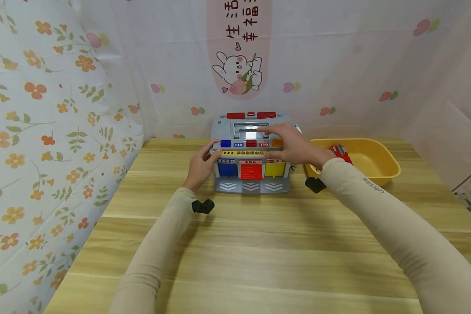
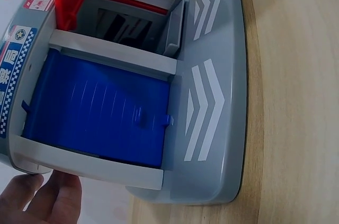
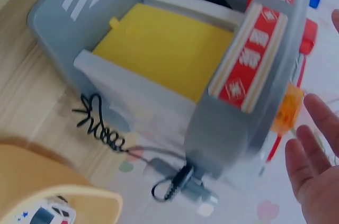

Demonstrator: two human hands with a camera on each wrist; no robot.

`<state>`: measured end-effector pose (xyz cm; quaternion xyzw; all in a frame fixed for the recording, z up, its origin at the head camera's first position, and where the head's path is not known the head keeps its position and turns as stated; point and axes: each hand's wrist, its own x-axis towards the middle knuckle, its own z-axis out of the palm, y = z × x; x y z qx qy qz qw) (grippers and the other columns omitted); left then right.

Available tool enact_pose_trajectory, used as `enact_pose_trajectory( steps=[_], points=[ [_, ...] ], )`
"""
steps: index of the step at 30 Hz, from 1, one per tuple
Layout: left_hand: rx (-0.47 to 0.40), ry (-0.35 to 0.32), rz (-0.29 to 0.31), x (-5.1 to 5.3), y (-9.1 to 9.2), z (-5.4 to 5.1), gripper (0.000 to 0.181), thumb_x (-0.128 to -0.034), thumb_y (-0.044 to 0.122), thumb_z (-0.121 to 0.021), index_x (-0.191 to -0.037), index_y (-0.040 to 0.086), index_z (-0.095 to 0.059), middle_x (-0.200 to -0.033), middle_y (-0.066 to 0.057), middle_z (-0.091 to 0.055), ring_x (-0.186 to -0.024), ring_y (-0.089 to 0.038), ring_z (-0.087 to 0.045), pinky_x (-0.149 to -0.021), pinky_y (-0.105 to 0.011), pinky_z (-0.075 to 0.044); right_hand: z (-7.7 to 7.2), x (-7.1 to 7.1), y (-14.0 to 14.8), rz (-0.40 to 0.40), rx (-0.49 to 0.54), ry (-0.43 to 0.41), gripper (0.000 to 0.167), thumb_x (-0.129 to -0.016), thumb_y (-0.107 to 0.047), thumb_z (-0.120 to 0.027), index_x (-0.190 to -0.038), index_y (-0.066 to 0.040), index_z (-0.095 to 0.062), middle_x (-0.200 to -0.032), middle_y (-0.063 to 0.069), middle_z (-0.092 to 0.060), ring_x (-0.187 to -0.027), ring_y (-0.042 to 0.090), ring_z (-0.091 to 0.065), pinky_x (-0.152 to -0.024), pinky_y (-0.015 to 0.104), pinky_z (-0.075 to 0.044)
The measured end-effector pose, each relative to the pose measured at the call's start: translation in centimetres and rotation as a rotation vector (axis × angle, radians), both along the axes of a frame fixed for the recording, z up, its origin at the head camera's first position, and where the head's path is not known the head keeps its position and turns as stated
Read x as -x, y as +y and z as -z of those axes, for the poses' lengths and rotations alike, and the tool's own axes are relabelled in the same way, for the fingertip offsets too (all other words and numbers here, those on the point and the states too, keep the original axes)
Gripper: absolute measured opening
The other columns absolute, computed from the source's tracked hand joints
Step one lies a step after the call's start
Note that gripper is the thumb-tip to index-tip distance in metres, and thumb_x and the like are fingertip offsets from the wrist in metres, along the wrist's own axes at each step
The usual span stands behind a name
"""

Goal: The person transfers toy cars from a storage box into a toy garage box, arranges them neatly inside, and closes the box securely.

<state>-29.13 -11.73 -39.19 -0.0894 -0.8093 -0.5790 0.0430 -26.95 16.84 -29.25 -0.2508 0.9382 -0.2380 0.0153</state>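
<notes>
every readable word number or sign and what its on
"110": toy station, roof front
"119": roof front
"紧急指挥中心", black arrows: yellow strip
"消防队": sign over red door
"察局": sign over blue door, partly cut off
"生活": wall cloth
"幸福": same cloth
White chevrons: ramp
Too blurred: sign over yellow door, right sleeve print

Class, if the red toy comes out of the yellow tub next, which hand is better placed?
Probably the right hand, empty and nearer the yellow tub and red toy; the left hand touches the opposite side of the toy station.
</notes>
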Motion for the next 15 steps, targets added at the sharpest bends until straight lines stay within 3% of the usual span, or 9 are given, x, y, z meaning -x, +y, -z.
enact_pose_trajectory(
  steps=[7,15],
  points=[
    [0.017,0.004,0.001,0.1,-0.1,0.0,0.040,-0.0979,0.046,-0.060,-0.137,0.037,-0.059,-0.158,0.001,-0.044,-0.143,-0.027,-0.047,-0.116,-0.046,-0.043,-0.3,-0.2,2.4,0.050,0.091,0.009,0.071,-0.089,-0.016,-0.076,-0.151,-0.011,-0.043,-0.148,0.018,-0.049,-0.133,0.037,-0.045,-0.108,0.057,-0.044],
    [0.005,-0.010,0.001,0.1,0.0,0.0,0.040,-0.0978,0.047,-0.060,-0.137,0.038,-0.058,-0.156,0.000,-0.047,-0.139,-0.027,-0.053,-0.112,-0.048,-0.046,0.3,-0.9,5.2,0.158,0.157,-0.005,0.066,-0.092,-0.016,-0.072,-0.151,-0.009,-0.041,-0.143,0.022,-0.051,-0.126,0.039,-0.050,-0.104,0.058,-0.047]
  ],
)
